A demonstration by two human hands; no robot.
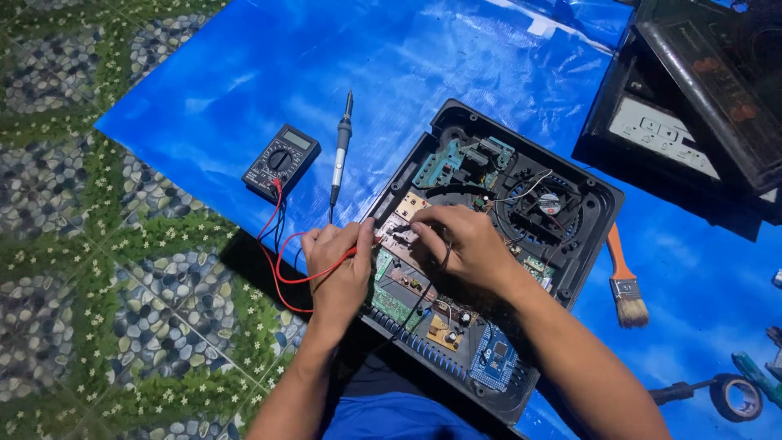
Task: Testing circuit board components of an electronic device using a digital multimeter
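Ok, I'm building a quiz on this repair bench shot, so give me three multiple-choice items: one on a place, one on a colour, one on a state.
1. Where does the multimeter lie?
A. left of the opened appliance
B. inside it
C. on the paintbrush

2. What colour is the lead in the left hand?
A. green
B. red
C. white

3. What state is the appliance in?
A. closed
B. wrapped
C. cover off, boards exposed

Answers: 1 A, the meter sits on the blue sheet beside the soldering iron. 2 B, a red wire runs from meter to hand. 3 C, the fan and circuit boards show under the right hand.
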